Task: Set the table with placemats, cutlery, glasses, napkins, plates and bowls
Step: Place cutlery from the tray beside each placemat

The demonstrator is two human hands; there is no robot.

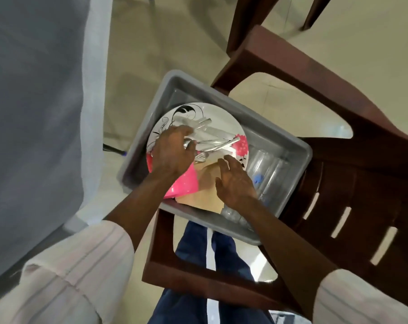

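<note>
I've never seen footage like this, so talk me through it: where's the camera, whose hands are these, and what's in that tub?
There is no machine here. The camera sits on a person's head and looks down past their own arms, so both hands are theirs. A grey tub rests on a brown chair. In it lie a flowered plate piled with cutlery, a pink mat, a tan sheet and clear glasses. The left hand grips some cutlery. The right hand is open over the tan sheet. The grey cloth on the left probably covers the table.
</note>
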